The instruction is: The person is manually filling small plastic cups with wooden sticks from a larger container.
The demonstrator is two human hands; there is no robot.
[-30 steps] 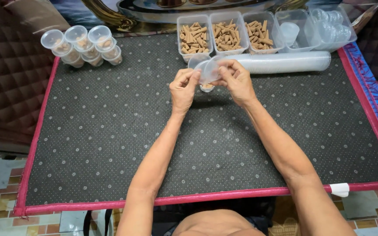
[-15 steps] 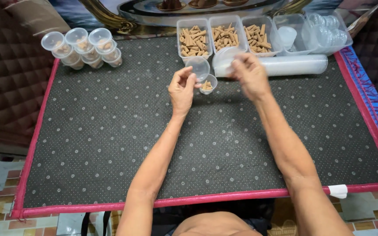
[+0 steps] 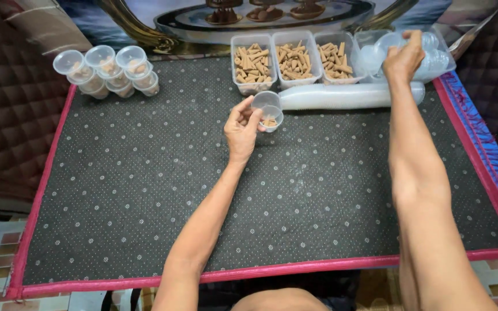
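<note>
Since half a second ago we see the right hand (image 3: 403, 56) gone from frame centre to the upper right, arm stretched out, fingers pinched on a clear lid (image 3: 388, 41) over the lid tub (image 3: 442, 63). Left hand (image 3: 241, 124) stays centre, grip clamped on a small clear cup (image 3: 270, 117) holding brown cones, just above the dotted surface (image 3: 145, 190). Filled cups (image 3: 108, 69) upper left.

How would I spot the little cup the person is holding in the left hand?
Start at the dark dotted mat and go to the three tubs of tan cones along its far edge. Just in front of them, the left hand pinches a small clear cup. Unlike the stacked cups at far left, it is single and held up.
</note>
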